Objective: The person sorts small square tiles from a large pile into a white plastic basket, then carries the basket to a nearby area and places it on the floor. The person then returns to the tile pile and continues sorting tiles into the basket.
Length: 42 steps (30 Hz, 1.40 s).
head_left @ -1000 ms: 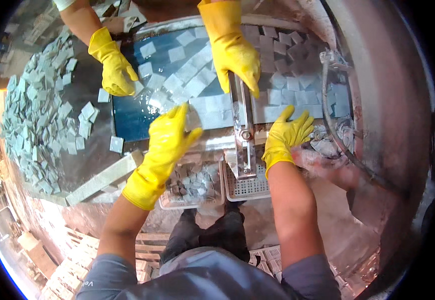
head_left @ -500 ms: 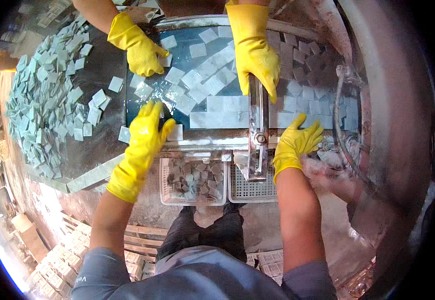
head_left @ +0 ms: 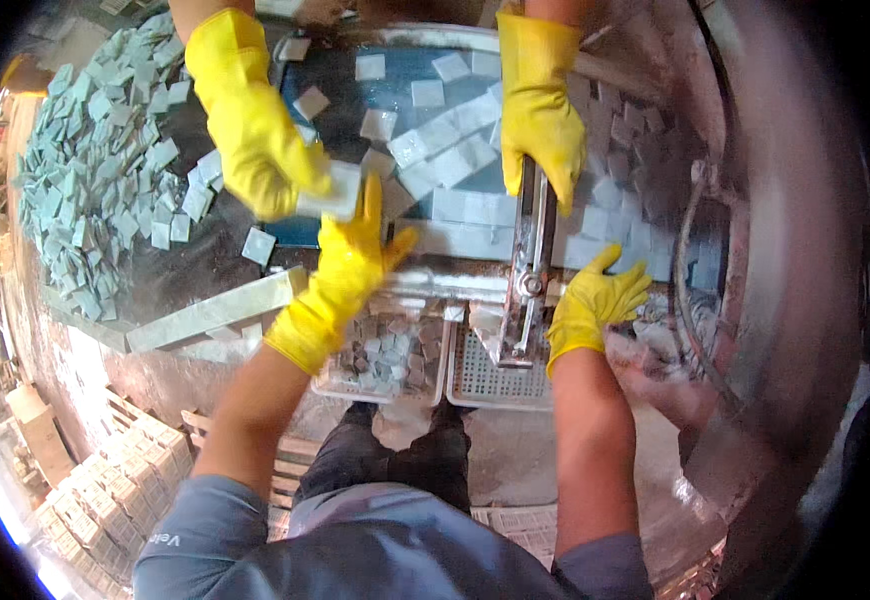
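My left hand (head_left: 347, 268), in a yellow rubber glove, reaches over the near edge of the blue belt (head_left: 305, 70). Its fingers point away and the thumb stands apart. The fingertips are beside a pale square tile (head_left: 335, 192), which a co-worker's gloved hand (head_left: 255, 160) holds from the far side; whether my fingers touch it I cannot tell. At the belt's near edge to the right, my right hand (head_left: 600, 305), also gloved, is open with fingers spread. Between my hands, a slotted metal bar (head_left: 530, 270) crosses the belt, the co-worker's other hand (head_left: 543, 135) on its far end.
A heap of greenish square tiles (head_left: 105, 160) covers the dark surface at left. Rows of pale tiles (head_left: 475, 208) lie on the belt. Below the edge hang a white basket (head_left: 435, 375) of tile pieces and another perforated basket (head_left: 500, 385). A hose (head_left: 687, 270) bends down at right.
My left hand has moved right and farther over the belt. The co-worker's left-side hand has come nearer and now holds a tile. My right hand stays nearly still; the view has shifted slightly.
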{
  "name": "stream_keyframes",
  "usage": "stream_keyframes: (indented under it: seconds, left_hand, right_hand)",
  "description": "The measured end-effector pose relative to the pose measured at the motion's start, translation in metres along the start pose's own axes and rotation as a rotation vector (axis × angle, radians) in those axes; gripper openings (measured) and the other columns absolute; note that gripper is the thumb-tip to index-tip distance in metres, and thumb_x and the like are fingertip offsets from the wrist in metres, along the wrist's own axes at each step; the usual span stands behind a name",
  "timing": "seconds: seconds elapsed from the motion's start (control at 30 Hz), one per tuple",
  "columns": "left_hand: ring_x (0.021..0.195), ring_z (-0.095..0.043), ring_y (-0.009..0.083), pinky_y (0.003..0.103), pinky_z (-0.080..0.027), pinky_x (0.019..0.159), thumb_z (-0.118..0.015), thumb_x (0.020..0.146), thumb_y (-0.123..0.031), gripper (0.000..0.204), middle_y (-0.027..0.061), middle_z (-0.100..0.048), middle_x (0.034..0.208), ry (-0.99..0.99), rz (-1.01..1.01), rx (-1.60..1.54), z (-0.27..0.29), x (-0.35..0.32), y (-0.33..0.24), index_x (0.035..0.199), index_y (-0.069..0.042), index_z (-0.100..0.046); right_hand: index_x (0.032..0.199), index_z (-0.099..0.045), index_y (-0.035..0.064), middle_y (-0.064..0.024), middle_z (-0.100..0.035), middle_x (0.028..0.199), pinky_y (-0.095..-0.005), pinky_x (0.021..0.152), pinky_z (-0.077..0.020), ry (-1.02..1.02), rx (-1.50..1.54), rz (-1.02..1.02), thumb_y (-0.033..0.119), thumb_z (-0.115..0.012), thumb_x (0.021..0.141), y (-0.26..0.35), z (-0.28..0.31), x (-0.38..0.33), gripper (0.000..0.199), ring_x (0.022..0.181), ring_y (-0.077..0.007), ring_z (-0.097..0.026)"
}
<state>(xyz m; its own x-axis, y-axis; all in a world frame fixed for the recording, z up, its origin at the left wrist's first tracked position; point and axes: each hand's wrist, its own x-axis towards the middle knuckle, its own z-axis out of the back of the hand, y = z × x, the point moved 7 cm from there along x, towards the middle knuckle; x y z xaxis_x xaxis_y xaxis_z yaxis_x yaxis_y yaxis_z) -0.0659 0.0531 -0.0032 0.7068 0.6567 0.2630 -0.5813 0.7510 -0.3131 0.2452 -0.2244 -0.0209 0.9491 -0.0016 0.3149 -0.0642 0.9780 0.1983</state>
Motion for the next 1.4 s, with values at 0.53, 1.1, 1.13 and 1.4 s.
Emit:
stream_keyframes:
  seconds: [0.53,1.1,1.13,1.4]
  left_hand:
    - [0.140,-0.041,0.0583,0.062,-0.034,0.120,-0.080,0.084,-0.026,0.074,0.0362,-0.043,0.152,-0.053,0.011,-0.177,0.018,-0.017,-0.025,0.146,0.002,-0.053]
    - [0.087,-0.071,0.0364,0.048,-0.055,0.078,-0.065,0.087,-0.010,0.034,0.0139,-0.074,0.094,0.013,-0.200,0.089,0.042,-0.006,-0.032,0.120,-0.010,-0.074]
    - [0.080,-0.071,0.0368,0.048,-0.055,0.072,-0.066,0.087,-0.009,0.033,0.0136,-0.074,0.088,0.052,-0.192,0.067,0.043,-0.017,-0.034,0.118,-0.010,-0.075]
    - [0.104,-0.072,0.0418,0.049,-0.058,0.088,-0.068,0.090,-0.010,0.025,0.0173,-0.076,0.107,0.011,0.253,0.018,0.061,0.008,0.073,0.114,-0.009,-0.076]
  right_hand:
    - [0.155,-0.053,0.0033,-0.0233,-0.047,0.163,-0.0674,0.120,-0.0296,0.057,-0.019,-0.053,0.060,-0.041,0.108,0.005,0.013,-0.008,0.074,0.149,-0.0490,-0.041]
    - [0.161,-0.032,-0.0100,-0.0335,-0.024,0.170,-0.0538,0.130,-0.0228,-0.082,0.340,-0.363,0.034,-0.041,0.111,-0.016,-0.050,-0.031,0.067,0.157,-0.0478,-0.028]
    - [0.162,-0.031,-0.0105,-0.0332,-0.021,0.171,-0.0537,0.130,-0.0225,-0.060,0.273,-0.332,0.033,-0.041,0.112,-0.032,-0.058,-0.031,0.067,0.158,-0.0480,-0.027]
    - [0.157,-0.036,-0.0145,-0.0416,-0.025,0.166,-0.0570,0.129,-0.0242,-0.098,0.302,-0.364,0.024,-0.044,0.111,-0.032,-0.046,-0.027,0.060,0.157,-0.0522,-0.025]
